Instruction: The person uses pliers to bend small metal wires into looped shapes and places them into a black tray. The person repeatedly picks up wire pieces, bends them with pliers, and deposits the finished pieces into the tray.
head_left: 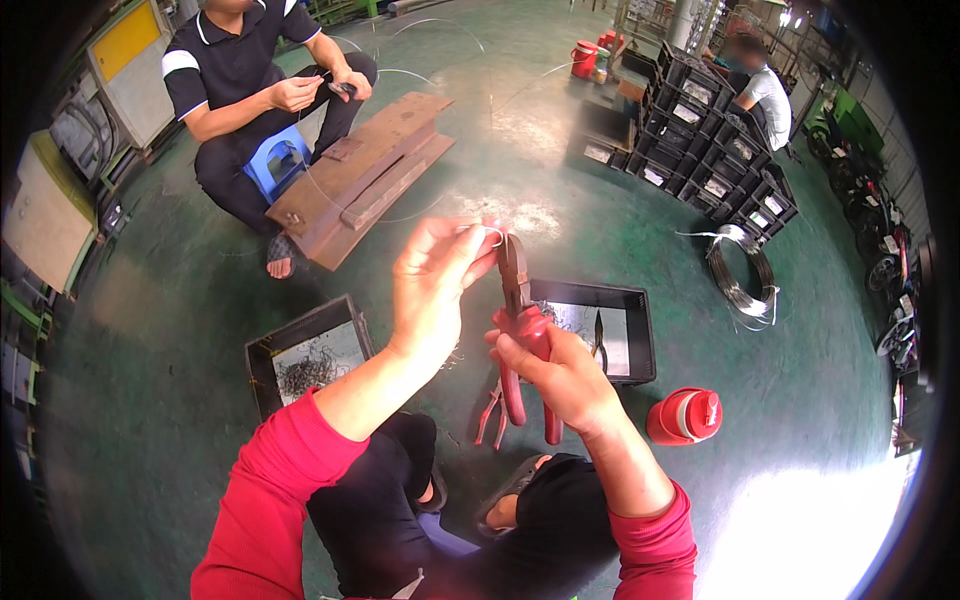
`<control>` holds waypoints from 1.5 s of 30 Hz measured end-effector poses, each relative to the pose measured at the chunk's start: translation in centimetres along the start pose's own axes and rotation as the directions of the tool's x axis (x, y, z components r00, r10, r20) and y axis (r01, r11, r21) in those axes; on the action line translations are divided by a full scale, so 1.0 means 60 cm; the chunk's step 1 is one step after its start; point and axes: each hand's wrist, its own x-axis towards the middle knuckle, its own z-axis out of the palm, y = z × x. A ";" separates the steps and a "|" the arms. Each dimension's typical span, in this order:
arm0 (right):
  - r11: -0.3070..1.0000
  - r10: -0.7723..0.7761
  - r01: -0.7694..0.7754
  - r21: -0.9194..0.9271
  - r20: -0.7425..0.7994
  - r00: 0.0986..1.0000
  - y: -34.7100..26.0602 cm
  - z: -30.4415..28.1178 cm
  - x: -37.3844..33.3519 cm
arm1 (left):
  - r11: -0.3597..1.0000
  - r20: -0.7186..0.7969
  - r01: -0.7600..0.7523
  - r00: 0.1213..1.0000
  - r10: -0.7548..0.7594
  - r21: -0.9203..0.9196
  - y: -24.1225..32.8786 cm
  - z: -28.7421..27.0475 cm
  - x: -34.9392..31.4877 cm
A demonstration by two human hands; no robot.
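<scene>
Out in front of me my left hand [432, 285] pinches a thin, pale wire [494, 236] that curves at its tip. My right hand [565, 378] is wrapped round the red handles of a pair of pliers [514, 285], jaws upward. The jaws meet the wire's curved end close to my left fingertips; whether they bite on it is too small to tell. Below the pliers, a second red-handled pair [489, 418] lies on the floor. To the left, a black crate [262, 385] holds a heap of bent wire pieces [305, 374]. The right black crate [645, 335] contains dark-tipped pliers [599, 338] and wire pieces.
A red jug [686, 416] stands at right, with a wire coil [740, 278] beyond it. Black crates [700, 140] are stacked behind. A rusty steel beam [390, 140] lies ahead. Left of it, another person [235, 80] on a blue stool [277, 162] handles wire. Motorbikes [885, 240] line the right.
</scene>
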 end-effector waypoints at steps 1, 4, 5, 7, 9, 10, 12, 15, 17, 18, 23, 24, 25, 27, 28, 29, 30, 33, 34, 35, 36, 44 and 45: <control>1.000 -0.011 0.011 -0.004 -0.002 1.000 -0.001 0.002 0.000 | 1.000 0.002 -0.003 1.000 0.003 0.013 0.000 0.000 -0.001; 1.000 -0.018 0.018 -0.016 -0.014 1.000 -0.002 0.004 0.001 | 1.000 0.009 0.001 1.000 -0.001 0.024 0.001 0.000 0.000; 1.000 -0.017 0.016 -0.020 -0.019 1.000 -0.002 0.005 0.002 | 1.000 0.009 0.005 1.000 -0.005 0.019 0.001 -0.001 0.000; 0.999 -0.027 0.026 -0.039 -0.023 0.999 -0.002 0.003 0.003 | 1.000 0.007 0.010 1.000 -0.010 0.016 0.000 -0.001 0.001; 0.998 -0.043 0.042 -0.042 -0.044 0.998 -0.001 0.004 0.003 | 1.000 0.003 0.013 1.000 -0.013 0.013 -0.002 0.000 0.002; 0.998 -0.054 0.052 -0.036 -0.063 0.997 0.001 0.005 0.003 | 1.000 0.002 0.014 1.000 -0.014 0.021 -0.002 0.001 0.001; 0.997 -0.075 0.073 -0.031 -0.089 0.993 0.003 0.007 0.003 | 1.000 0.008 0.012 1.000 -0.012 0.023 -0.003 0.002 0.001; 0.996 -0.087 0.086 -0.014 -0.099 0.991 0.007 0.008 0.004 | 0.999 -0.006 0.029 1.000 -0.029 0.033 -0.002 0.005 0.000; 0.998 -0.058 0.060 0.012 -0.099 0.993 0.009 0.008 0.007 | 0.998 -0.006 0.047 0.999 -0.047 0.034 -0.001 0.006 0.001; 0.999 -0.033 0.035 0.033 -0.063 0.997 0.010 0.005 0.009 | 0.993 -0.050 0.108 0.993 -0.106 0.052 -0.002 0.006 0.001; 0.997 0.053 -0.051 0.063 -0.029 0.998 0.030 -0.030 0.009 | 0.991 0.126 0.036 0.991 -0.052 0.127 -0.045 -0.013 -0.008; 0.993 0.094 -0.089 0.083 -0.057 0.994 0.035 -0.042 0.008 | 0.978 0.119 0.064 0.989 -0.089 0.199 -0.065 -0.027 -0.010; 0.991 0.095 -0.087 0.103 -0.076 0.993 0.041 -0.056 0.006 | 0.977 0.193 -0.007 0.981 -0.035 0.215 -0.085 -0.047 -0.012; 0.967 0.130 -0.078 0.244 -0.202 0.971 0.055 -0.078 -0.002 | 0.884 0.239 0.040 0.956 -0.169 0.465 -0.133 -0.099 -0.016; 0.960 0.135 -0.068 0.272 -0.237 0.962 0.061 -0.090 -0.007 | 0.834 0.318 -0.034 0.932 -0.172 0.550 -0.162 -0.131 -0.016; 0.953 0.106 -0.026 0.303 -0.250 0.962 0.066 -0.104 -0.012 | 0.653 0.316 -0.001 0.875 -0.366 0.758 -0.196 -0.163 -0.014; 0.958 0.188 -0.112 0.264 -0.282 0.941 0.072 -0.118 -0.012 | 0.465 0.331 -0.081 0.808 -0.487 0.881 -0.234 -0.197 -0.019; 0.961 0.228 -0.157 0.228 -0.331 0.916 0.090 -0.149 -0.017 | -0.076 -0.026 -0.043 0.686 -0.727 0.996 -0.362 -0.266 -0.104; 0.972 0.225 -0.179 0.153 -0.372 0.901 0.095 -0.157 -0.019 | -0.090 -0.073 0.017 0.733 -0.676 0.996 -0.402 -0.275 -0.153; 0.980 0.198 -0.170 0.103 -0.419 0.886 0.101 -0.161 -0.022 | -0.144 -0.196 0.133 0.718 -0.668 0.981 -0.439 -0.274 -0.200; 0.985 0.166 -0.168 0.033 -0.436 0.884 0.106 -0.166 -0.026 | -0.151 -0.287 0.251 0.697 -0.657 0.956 -0.469 -0.268 -0.249; 0.940 0.289 -0.341 -0.018 -0.488 0.823 0.125 -0.192 -0.030 | -0.366 -0.428 0.250 0.706 -0.565 0.896 -0.555 -0.223 -0.372; 0.937 0.292 -0.349 -0.026 -0.492 0.820 0.128 -0.193 -0.028 | -0.341 -0.422 0.263 0.700 -0.576 0.902 -0.552 -0.232 -0.363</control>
